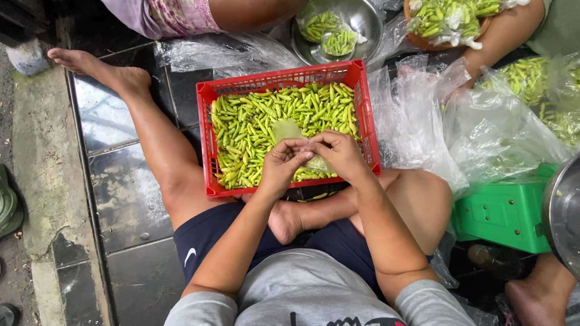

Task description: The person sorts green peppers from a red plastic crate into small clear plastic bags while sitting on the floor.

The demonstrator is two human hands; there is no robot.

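A red plastic crate (206, 139) full of small green chilies (248, 127) rests on the dark tiled floor in front of my crossed legs. Over its near edge, my left hand (280, 164) and my right hand (342, 154) meet, fingers pinched on a small clear plastic bag (287, 129) that holds a few green chilies. The bag's mouth lies between my fingertips, and part of it is hidden under my right hand.
Clear plastic bags (423, 115) lie heaped to the right. A green scale (501, 211) with a metal pan (565, 211) stands at the right. A metal bowl (356, 24) with bagged chilies sits behind the crate. Other people's legs and arms show at the top.
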